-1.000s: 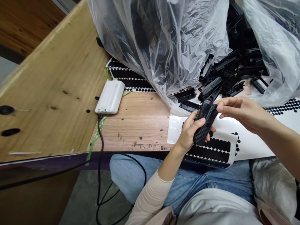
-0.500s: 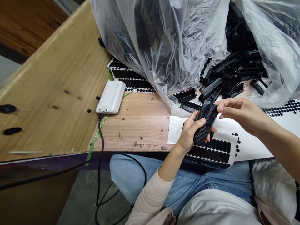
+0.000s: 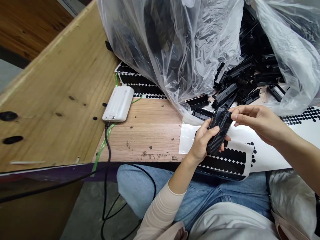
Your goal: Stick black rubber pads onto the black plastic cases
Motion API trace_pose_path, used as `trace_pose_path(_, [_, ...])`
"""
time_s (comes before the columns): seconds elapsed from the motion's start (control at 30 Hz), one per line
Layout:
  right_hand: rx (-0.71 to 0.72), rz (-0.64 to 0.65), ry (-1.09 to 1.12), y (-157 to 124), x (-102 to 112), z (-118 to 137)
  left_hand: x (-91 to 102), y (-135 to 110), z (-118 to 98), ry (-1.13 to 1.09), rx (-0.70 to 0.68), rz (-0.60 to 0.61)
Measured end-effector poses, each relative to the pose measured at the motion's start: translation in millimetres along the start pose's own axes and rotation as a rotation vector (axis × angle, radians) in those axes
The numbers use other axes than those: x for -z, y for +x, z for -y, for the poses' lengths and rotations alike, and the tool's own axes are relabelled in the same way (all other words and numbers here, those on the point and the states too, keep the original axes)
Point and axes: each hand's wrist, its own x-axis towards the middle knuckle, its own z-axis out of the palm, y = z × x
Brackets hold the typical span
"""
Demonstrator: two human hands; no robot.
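A black plastic casing (image 3: pixel 216 141) with a ribbed, carbon-like surface is in my left hand (image 3: pixel 201 141), thumb on top and fingers wrapped beneath. At the casing's upper right edge, my right hand (image 3: pixel 252 121) has thumb and forefinger pinched together. Whatever lies between those fingertips is too small and dark to make out. Below the casing, a sheet of round black stickers (image 3: pixel 231 160) overhangs the table's front edge. Just beyond my hands lie similar black plastic parts (image 3: pixel 226 93) in a loose heap.
A large clear plastic bag (image 3: pixel 180 50) spreads over the back of the table (image 3: pixel 150 130). At left, a white power bank (image 3: pixel 118 103) with a black cable (image 3: pixel 109 150) sits beside a wooden panel (image 3: pixel 62 100). More sticker sheets (image 3: pixel 140 83) lie behind it.
Almost nothing differs. My right fingertips have shifted very slightly left along the casing's edge; my left hand keeps the same grip.
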Motion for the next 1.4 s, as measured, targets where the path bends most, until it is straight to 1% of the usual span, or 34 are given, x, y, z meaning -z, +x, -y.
trace_pose_path(0.17, [0.073,-0.019,-0.095,-1,0,-1,-0.4,0,0,0.004,-0.002,-0.001])
trace_pose_path(0.4, [0.108,-0.081,-0.198,-3,-4,2,-1.9,-1,-2,-0.008,-0.002,0.0])
trace_pose_path(0.5, [0.154,-0.099,-0.246,-3,-4,1,-2.1,-1,-2,-0.005,0.004,-0.001])
trace_pose_path(0.7, [0.296,-0.095,-0.398,-6,-4,-6,-2.3,-1,-2,0.002,0.007,-0.006])
trace_pose_path(0.77, [0.376,-0.141,-0.483,-8,-6,-8,-1.9,-1,-2,0.003,0.01,-0.013])
trace_pose_path(0.83, [0.48,-0.231,-0.582,-10,-9,-9,-1.6,-1,-2,0.005,0.014,-0.022])
trace_pose_path(0.87, [0.522,-0.254,-0.623,-10,-10,-9,-1.4,-1,-2,0.007,0.017,-0.021])
trace_pose_path(0.9, [0.544,-0.246,-0.649,-8,-10,-10,-1.3,-2,-2,0.009,0.019,-0.018])
trace_pose_path(0.97, [0.533,-0.172,-0.649,-1,-7,-12,-1.1,-2,-1,0.008,0.017,-0.008])
trace_pose_path(1.0, [0.513,-0.161,-0.627,5,-4,-13,-1.0,-2,0,0.006,0.013,-0.003])
trace_pose_path(1.1, [0.42,-0.268,-0.47,26,2,-21,0.4,-2,1,-0.002,0.006,0.02])
trace_pose_path(1.13, [0.379,-0.252,-0.418,33,2,-24,1.1,-3,2,-0.007,0.003,0.037])
trace_pose_path(1.17, [0.342,-0.18,-0.391,39,1,-28,2.1,-3,2,-0.015,-0.005,0.055])
trace_pose_path(1.23, [0.32,0.033,-0.44,45,-6,-37,4.0,-3,3,-0.043,-0.032,0.082])
trace_pose_path(1.27, [0.337,0.095,-0.504,46,-10,-42,4.8,-3,3,-0.058,-0.047,0.087])
trace_pose_path(1.3, [0.361,0.108,-0.572,46,-14,-46,5.4,-3,3,-0.069,-0.06,0.085])
trace_pose_path(1.37, [0.393,0.046,-0.665,44,-19,-52,5.9,-3,3,-0.076,-0.08,0.059])
trace_pose_path(1.4, [0.389,0.015,-0.678,42,-19,-53,5.8,-3,3,-0.077,-0.089,0.041])
